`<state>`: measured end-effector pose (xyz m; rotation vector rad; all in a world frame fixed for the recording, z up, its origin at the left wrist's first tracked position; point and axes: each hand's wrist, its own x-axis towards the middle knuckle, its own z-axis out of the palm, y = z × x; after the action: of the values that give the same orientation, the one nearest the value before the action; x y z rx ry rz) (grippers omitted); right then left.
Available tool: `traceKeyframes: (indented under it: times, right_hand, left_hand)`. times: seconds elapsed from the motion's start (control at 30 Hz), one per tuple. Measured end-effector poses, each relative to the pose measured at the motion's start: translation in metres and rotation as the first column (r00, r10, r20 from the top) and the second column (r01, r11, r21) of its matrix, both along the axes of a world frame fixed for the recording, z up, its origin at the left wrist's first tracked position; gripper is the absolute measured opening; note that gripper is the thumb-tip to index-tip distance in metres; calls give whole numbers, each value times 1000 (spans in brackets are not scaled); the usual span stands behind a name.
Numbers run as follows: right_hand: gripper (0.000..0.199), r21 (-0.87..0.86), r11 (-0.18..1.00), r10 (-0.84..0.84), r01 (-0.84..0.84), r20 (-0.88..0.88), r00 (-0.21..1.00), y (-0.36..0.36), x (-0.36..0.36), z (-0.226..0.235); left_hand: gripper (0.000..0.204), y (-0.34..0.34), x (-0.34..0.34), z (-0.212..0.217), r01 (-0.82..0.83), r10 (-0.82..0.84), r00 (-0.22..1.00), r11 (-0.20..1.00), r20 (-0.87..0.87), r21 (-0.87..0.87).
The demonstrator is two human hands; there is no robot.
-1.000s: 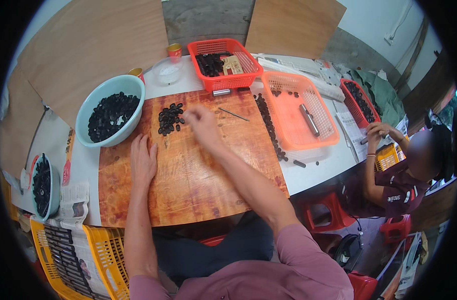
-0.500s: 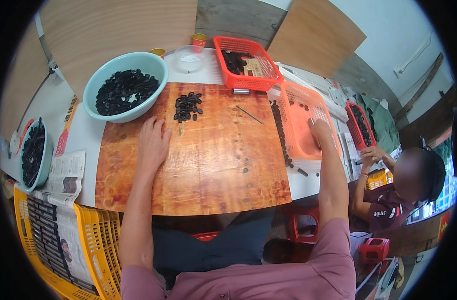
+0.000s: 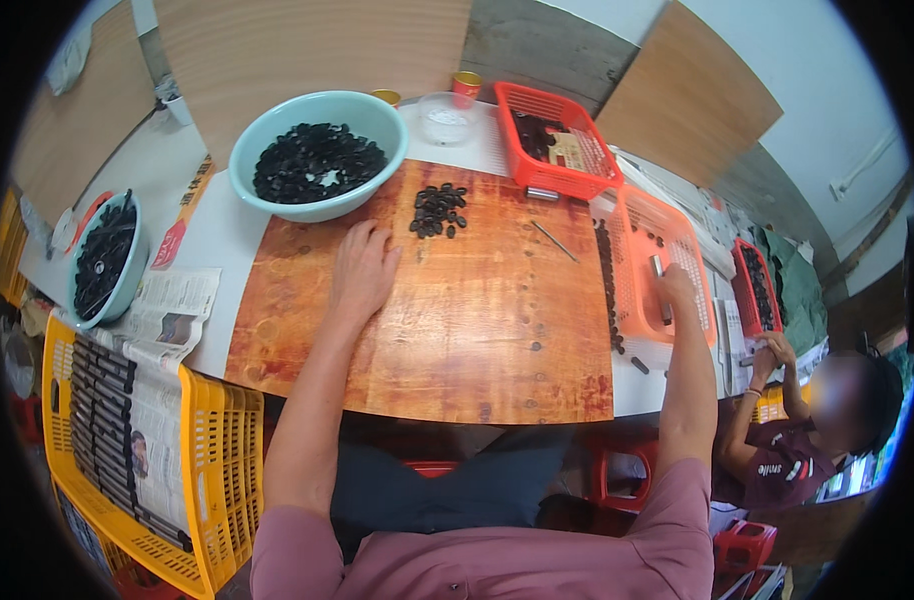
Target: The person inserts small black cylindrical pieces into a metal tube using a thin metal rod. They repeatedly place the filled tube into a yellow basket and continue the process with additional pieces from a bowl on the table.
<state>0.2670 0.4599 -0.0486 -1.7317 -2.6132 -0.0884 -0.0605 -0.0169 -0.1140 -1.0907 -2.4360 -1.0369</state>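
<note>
My left hand [image 3: 365, 268] lies on the reddish-brown wooden board [image 3: 447, 340], fingers stretched out, holding nothing. It rests just below the light blue basin [image 3: 245, 185], which holds many small black oval pieces [image 3: 307, 165]. To its right, a loose group of the same kind of black pieces [image 3: 439, 208] lies on the board. My right hand [image 3: 679, 292] reaches into the orange plastic basket [image 3: 632, 215], closed round a short silvery metal bar [image 3: 657, 266]. Both ends of the bar show; its middle is hidden by the fingers. A few dark pieces lie in that basket.
A thin metal rod [image 3: 554, 240] lies on the board. A red basket [image 3: 517, 160] stands behind, beside a clear bowl [image 3: 447, 118]. Dark pieces [image 3: 607, 270] line the board's right edge. Yellow crates [image 3: 212, 450] stand at left; a co-worker [image 3: 787, 440] sits at right.
The whole view has swung, so everything sits further right in the picture. Both hands keep nearly the same places on the board and in the orange basket.
</note>
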Motion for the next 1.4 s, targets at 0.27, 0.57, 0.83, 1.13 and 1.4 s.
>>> traceKeyframes:
  times: [0.27, 0.57, 0.83, 1.13, 1.4]
  right_hand:
    - [27, 253, 829, 489, -499, -760, 428, -120, -77, 93]
    - [31, -287, 156, -399, -945, -894, 205, -259, -166, -9]
    - [50, -296, 22, -463, -955, -849, 253, -270, -171, -28]
    - [47, -347, 276, -307, -896, -915, 260, -259, -168, -37]
    - [40, -381, 267, -325, -885, -900, 289, -263, -171, -38]
  left_hand:
    - [34, -8, 0, 0, -39, 40, 999, 999, 37, -23]
    - [35, 2, 18, 31, 151, -204, 948, 964, 245, 218]
    - [56, 47, 43, 56, 216, -619, 7, 768, 785, 603]
    - [65, 58, 50, 30, 186, -668, -45, 725, 742, 664]
    - [58, 54, 49, 37, 127, -681, -172, 701, 712, 702]
